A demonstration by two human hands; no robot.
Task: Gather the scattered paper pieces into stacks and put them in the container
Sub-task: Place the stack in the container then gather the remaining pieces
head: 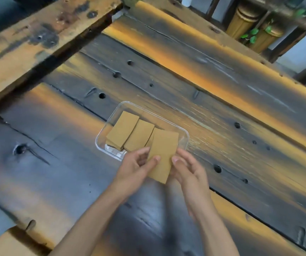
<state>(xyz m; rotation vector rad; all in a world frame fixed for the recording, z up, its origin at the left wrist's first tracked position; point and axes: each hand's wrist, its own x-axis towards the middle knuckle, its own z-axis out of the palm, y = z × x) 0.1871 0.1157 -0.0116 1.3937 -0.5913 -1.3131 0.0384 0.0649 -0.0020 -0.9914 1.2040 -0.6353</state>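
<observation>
Two brown paper stacks (130,133) lie side by side in the clear container (184,134) on the dark wooden table (222,100). The left hand (135,169) and right hand (189,171) both pinch a third stack (162,154), tilted over the container's near edge.

Tan paper stacks (130,133) in clear container (104,133)

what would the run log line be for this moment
phase: placing | hands: left hand and right hand hold paper stack over container | inside: two stacks | table: no loose paper visible
</observation>
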